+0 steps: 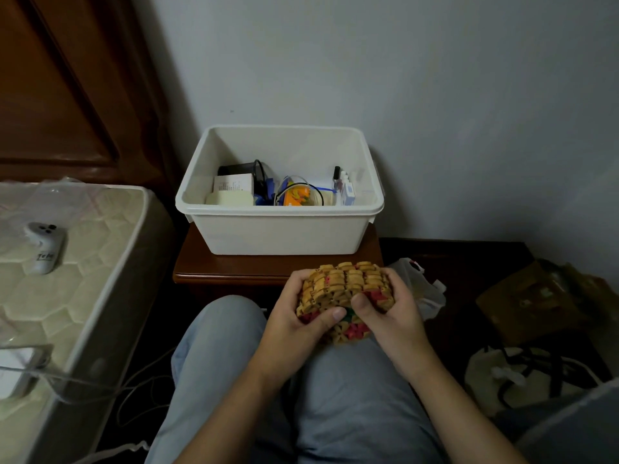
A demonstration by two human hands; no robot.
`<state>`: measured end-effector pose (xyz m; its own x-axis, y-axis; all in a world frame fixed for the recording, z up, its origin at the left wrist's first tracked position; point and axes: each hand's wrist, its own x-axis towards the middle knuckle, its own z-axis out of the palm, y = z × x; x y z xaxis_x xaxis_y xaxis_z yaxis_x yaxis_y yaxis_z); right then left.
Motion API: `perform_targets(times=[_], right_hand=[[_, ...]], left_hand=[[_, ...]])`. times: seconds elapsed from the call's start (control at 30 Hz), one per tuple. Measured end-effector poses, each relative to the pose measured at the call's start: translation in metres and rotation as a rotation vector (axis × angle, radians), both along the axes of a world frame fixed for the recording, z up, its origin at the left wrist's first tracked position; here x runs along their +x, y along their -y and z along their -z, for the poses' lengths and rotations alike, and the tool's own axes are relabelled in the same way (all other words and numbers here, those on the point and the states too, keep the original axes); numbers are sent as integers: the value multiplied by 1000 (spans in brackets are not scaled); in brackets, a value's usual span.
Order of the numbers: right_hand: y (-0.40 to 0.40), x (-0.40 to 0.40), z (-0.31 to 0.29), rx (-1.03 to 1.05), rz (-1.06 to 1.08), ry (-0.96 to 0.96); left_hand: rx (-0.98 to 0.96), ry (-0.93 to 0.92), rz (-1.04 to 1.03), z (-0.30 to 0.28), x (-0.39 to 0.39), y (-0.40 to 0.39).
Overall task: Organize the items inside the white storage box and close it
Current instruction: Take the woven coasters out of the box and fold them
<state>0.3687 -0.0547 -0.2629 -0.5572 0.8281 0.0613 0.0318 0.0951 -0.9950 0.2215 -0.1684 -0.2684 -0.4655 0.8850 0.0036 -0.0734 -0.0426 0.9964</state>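
Nearest the camera are the person's knees in pale trousers [234, 380], and just above them both hands hold a beaded mat [345, 296] of yellow, red and green pieces, bunched into a hump over the lap. The left hand [294, 326] grips its left end, thumb laid across the near face; the right hand [392, 316] grips the right end, its fingers [390, 279] curled over the far edge. So both sets of fingers are wrapped tight on the mat, neither free.

The white storage box [279, 229] stands straight ahead of the fingers, beyond them and a little higher, on a small wooden bench [234, 266] against the wall. It is open (no lid shows anywhere in this view). Small things already lie along its floor: a cream case [229, 198], an orange packet [296, 195] ringed by a black cable, small bottles [345, 185] at the right.

The mat's long axis runs left to right, matching the box's long side. Both hands sit about equally near, so I judge a straight forward carry would suit.
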Motion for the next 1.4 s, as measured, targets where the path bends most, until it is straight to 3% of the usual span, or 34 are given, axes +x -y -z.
perform_targets(times=[0.23,0.57,0.7,0.9,0.97,1.1,1.17,1.27,1.4], right_hand=[[-24,-5,-13,107,-69,117],[-134,-71,-140,427,-175,131],[-181,-101,-154,405,-115,184],[-243,-104,-140,395,147,293],[-256,-101,-132,301,153,237],[-267,-104,-117,175,155,222],[-268,-105,-110,142,148,227],[-264,-105,-105,114,115,247],[-257,-106,-102,119,81,302]], left_hand=[[64,76,5,-15,-13,-14],[154,49,8,-130,-98,-114],[47,79,85,-140,-133,-168],[-188,-139,139,-91,-186,-223],[-272,-306,226,-67,-197,-236],[-550,-1271,644,-29,-197,-261],[-587,-1564,796,-16,-194,-269],[-580,-1780,934,-6,-193,-275],[-661,-1912,1084,-9,-188,-273]])
